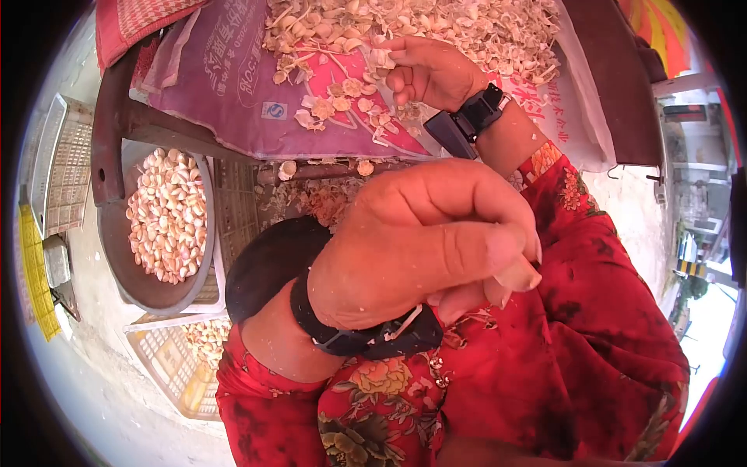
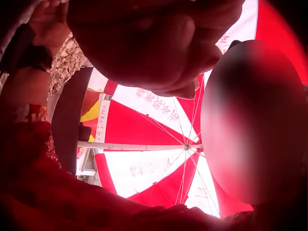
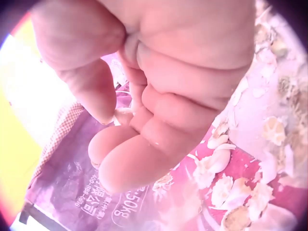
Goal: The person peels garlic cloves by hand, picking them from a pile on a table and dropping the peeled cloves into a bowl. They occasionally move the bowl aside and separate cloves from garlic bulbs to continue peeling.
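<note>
My left hand [image 1: 420,241] is raised over the lap in the head view, its thumb and curled fingers pinching a pale garlic clove [image 1: 520,276]. The left wrist view has this hand dark across the top. Farther off, my right hand [image 1: 436,74] is over the sacks at the edge of the garlic pile. Its fingers curl inward, and in the right wrist view a small pale garlic piece [image 3: 124,115] shows between the thumb tip and fingers. Broken garlic heads and skins [image 1: 334,105] lie beside it on the purple and pink sack [image 1: 218,109].
A large heap of garlic and skins [image 1: 436,19] covers the back of the table. At left, a grey basin [image 1: 128,268] holds many cloves, above a plastic crate [image 1: 159,358] with more. A red and white umbrella [image 2: 139,122] spreads overhead.
</note>
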`<state>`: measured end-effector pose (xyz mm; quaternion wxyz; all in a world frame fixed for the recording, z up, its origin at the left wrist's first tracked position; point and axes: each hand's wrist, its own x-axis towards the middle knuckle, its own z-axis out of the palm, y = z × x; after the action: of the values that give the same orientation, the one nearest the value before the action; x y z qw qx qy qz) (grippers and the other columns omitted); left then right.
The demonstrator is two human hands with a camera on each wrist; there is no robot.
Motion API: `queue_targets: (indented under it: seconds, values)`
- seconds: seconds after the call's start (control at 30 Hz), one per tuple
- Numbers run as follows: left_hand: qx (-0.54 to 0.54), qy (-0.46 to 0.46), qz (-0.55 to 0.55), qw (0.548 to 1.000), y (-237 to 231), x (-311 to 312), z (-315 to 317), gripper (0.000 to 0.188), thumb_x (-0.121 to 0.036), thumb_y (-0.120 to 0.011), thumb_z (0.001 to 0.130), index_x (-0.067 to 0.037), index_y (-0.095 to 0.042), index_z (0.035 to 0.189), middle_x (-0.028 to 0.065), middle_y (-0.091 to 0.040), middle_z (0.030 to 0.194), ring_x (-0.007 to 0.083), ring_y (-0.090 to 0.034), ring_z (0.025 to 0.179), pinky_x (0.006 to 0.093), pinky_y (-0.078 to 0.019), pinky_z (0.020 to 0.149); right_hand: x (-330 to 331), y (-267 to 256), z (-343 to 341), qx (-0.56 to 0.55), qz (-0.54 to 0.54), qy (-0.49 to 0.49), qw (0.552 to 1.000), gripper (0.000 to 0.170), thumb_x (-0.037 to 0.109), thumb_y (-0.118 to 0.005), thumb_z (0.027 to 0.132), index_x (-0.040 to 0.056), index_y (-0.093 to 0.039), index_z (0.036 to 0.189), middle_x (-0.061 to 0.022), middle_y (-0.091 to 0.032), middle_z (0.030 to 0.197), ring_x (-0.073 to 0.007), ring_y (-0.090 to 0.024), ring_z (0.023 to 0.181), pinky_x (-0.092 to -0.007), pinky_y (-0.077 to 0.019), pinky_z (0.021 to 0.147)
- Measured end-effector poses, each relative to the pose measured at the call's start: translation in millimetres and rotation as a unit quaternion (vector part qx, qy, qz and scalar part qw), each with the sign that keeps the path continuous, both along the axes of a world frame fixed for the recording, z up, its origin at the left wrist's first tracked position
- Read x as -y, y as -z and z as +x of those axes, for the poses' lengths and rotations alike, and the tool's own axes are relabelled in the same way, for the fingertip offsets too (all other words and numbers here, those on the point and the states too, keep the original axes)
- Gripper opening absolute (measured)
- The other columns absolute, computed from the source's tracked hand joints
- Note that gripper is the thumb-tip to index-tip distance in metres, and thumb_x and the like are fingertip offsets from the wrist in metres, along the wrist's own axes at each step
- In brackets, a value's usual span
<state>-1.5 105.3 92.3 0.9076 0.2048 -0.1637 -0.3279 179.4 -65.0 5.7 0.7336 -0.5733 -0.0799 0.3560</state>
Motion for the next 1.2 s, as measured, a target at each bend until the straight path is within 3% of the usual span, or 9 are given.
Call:
queue_targets:
  seconds: [0.03,0.2,0.33,0.43,0.57,0.97,1.07,1.2]
  values:
    - [-0.055,-0.032,-0.013,0.998,20.3,5.7,7.9,0.015,-0.012,-0.052,0.090,0.002,-0.057,0.093,0.0141,-0.062,0.082,0.0155,-0.055,0.056,0.0254,-0.0420,0.049,2.3,-2.6,-4.8,-0.018,0.025,-0.007,1.000,0.030,0.016,-0.048,0.094,0.0039,-0.050,0.121,-0.0114,-0.062,0.073,-0.0221,-0.063,0.062,-0.0309,-0.0524,0.059]
    - [-0.198,-0.266,0.190,0.924,60.9,2.8,33.6,0.014,-0.015,-0.050,0.091,-0.004,-0.054,0.099,0.0091,-0.057,0.084,0.0125,-0.052,0.062,0.0253,-0.0384,0.048,12.5,-10.7,-29.5,-0.016,0.080,-0.043,0.996,0.027,0.016,-0.048,0.095,0.0032,-0.052,0.118,-0.0137,-0.063,0.074,-0.0242,-0.064,0.061,-0.0319,-0.0529,0.059]
    - [-0.156,-0.263,0.294,0.906,61.4,8.5,46.2,0.014,-0.019,-0.052,0.092,-0.006,-0.056,0.096,0.0034,-0.054,0.074,0.0082,-0.046,0.053,0.0218,-0.0323,0.042,13.6,-22.5,-52.5,-0.035,0.054,-0.091,0.994,0.027,0.013,-0.050,0.094,-0.0029,-0.052,0.115,-0.0158,-0.064,0.075,-0.0234,-0.066,0.062,-0.0328,-0.0552,0.058]
    - [-0.144,-0.248,0.380,0.879,69.2,15.9,52.6,0.015,-0.020,-0.058,0.091,-0.006,-0.057,0.092,0.0001,-0.051,0.062,0.0045,-0.038,0.043,0.0179,-0.0248,0.037,15.9,-29.9,-63.0,-0.039,0.016,-0.061,0.997,0.022,0.012,-0.052,0.093,-0.0018,-0.055,0.110,-0.0141,-0.065,0.078,-0.0217,-0.067,0.065,-0.0323,-0.0565,0.060]
    - [-0.153,-0.258,0.328,0.896,77.6,18.5,54.9,0.012,-0.018,-0.060,0.090,-0.006,-0.056,0.090,0.0010,-0.051,0.061,0.0052,-0.037,0.041,0.0185,-0.0267,0.037,23.4,-25.0,-69.4,-0.025,0.005,-0.025,0.999,0.020,0.010,-0.053,0.092,-0.0003,-0.055,0.109,-0.0139,-0.065,0.081,-0.0217,-0.068,0.068,-0.0330,-0.0574,0.062]
    - [-0.185,-0.261,0.232,0.918,94.8,31.2,57.1,0.010,-0.016,-0.058,0.091,-0.007,-0.054,0.088,-0.0003,-0.049,0.061,0.0058,-0.037,0.041,0.0195,-0.0275,0.037,35.2,0.6,-73.3,-0.085,0.170,0.006,0.982,0.019,0.007,-0.052,0.093,-0.0011,-0.055,0.109,-0.0202,-0.066,0.092,-0.0297,-0.069,0.083,-0.0369,-0.0595,0.071]
    - [-0.171,-0.249,0.270,0.914,94.6,30.3,58.3,0.012,-0.017,-0.058,0.091,-0.007,-0.054,0.089,-0.0006,-0.049,0.062,0.0054,-0.036,0.042,0.0193,-0.0272,0.037,34.6,-2.7,-76.8,-0.081,0.151,0.012,0.985,0.024,0.008,-0.052,0.092,-0.0050,-0.053,0.113,-0.0210,-0.065,0.094,-0.0268,-0.069,0.083,-0.0331,-0.0591,0.072]
    - [-0.145,-0.219,0.339,0.903,86.7,33.5,58.9,0.015,-0.020,-0.059,0.090,-0.007,-0.053,0.090,-0.0004,-0.049,0.064,0.0049,-0.036,0.043,0.0184,-0.0262,0.037,40.9,-8.7,-78.2,-0.021,0.021,0.013,0.999,0.025,0.008,-0.051,0.092,-0.0053,-0.053,0.113,-0.0181,-0.065,0.092,-0.0239,-0.068,0.079,-0.0316,-0.0586,0.068]
